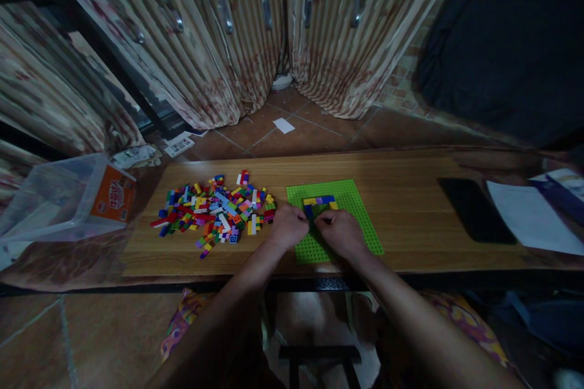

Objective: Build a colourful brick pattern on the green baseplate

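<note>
Fingers (325,216) of left hand (289,226) and right hand (343,232) curl over the green baseplate (354,200).

Looks like a home room.
Patterned curtains (228,61) and tiled floor (255,127) show beyond the wooden tabletop (410,213); toy bricks (223,206) on its left half, plastic box (77,197) past its left end.

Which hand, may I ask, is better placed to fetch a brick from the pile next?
Probably the left hand: it is beside the brick pile, while the right hand is farther off, over the green baseplate.
</note>
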### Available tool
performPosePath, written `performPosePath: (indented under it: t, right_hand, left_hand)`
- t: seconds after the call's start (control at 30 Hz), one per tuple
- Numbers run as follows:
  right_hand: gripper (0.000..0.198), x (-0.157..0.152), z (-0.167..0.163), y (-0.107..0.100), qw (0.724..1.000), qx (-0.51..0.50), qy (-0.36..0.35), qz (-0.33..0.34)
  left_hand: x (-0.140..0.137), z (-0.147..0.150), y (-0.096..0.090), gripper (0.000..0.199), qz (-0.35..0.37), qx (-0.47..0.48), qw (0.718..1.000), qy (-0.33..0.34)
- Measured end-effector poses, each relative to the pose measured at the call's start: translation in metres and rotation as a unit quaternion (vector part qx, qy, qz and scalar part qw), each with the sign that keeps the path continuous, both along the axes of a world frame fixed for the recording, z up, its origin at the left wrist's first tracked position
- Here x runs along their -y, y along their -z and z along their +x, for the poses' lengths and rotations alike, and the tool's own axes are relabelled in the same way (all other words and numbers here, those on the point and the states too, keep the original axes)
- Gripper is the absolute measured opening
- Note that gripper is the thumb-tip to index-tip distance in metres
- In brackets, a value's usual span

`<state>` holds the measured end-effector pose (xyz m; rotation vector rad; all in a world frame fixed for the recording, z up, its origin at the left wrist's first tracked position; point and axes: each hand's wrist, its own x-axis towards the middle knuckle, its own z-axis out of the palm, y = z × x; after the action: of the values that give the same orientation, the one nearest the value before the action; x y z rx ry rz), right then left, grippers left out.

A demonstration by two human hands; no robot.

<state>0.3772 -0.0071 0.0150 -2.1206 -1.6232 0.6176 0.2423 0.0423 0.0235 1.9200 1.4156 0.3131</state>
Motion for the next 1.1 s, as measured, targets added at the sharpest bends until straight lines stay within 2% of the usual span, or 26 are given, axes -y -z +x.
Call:
performPosePath:
  t: [0.27,0.5,0.7,1.1]
  right_hand:
    - [0.026,-0.001,-0.001,-0.006,0.999,-0.001,-0.016,-0.032]
    - [0.026,0.000,0.013,-0.008,0.997,-0.058,-0.053,-0.021]
    - [0.024,0.005,0.016,-0.010,0.993,-0.070,-0.083,-0.040]
    - [0.024,0.006,0.010,-0.013,0.993,-0.046,-0.087,-0.058]
  left_hand:
    - [-0.001,0.001,-0.005,0.023,-0.010,-0.036,0.999,0.009]
    - [-0.004,-0.008,-0.008,0.020,-0.029,-0.019,0.998,0.043]
    - [-0.001,-0.009,-0.014,0.019,-0.057,-0.025,0.994,0.090]
    - [0.002,-0.007,-0.016,0.019,-0.064,-0.055,0.992,0.095]
